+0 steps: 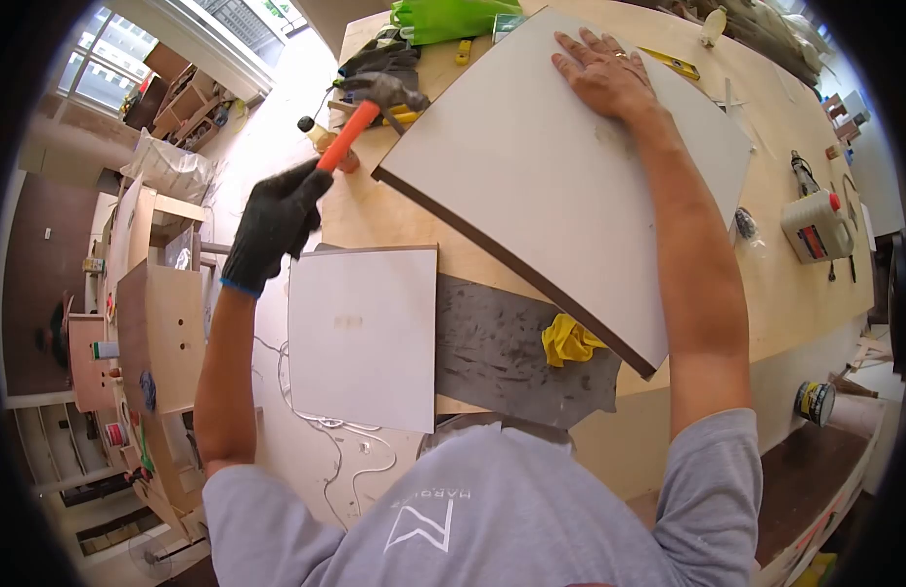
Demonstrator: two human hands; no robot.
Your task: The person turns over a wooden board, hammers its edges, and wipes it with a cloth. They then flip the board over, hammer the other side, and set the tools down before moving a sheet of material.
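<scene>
My left hand (277, 217), in a black glove with a blue cuff edge, is closed around the orange handle of a claw hammer (350, 135). The metal hammer head is raised beside the left corner of a large white panel (531, 166) with dark brown edges. Bare and with fingers spread, my right hand (606, 76) lies flat on the panel's far part. A smaller white panel (365, 323) with a brown edge lies nearer to me on the left. A yellow cloth (570, 340) sits on a dark grey sheet (492, 342), partly beneath the large panel.
The panels rest on a light wooden worktable (815, 284). A green bag (453, 18), a yellow tape-like tool (464, 51) and a yellow level (671, 64) lie at the back. A white jug (817, 227) stands right. Cables (365, 455) trail on the floor; wooden cabinet pieces (159, 333) stand left.
</scene>
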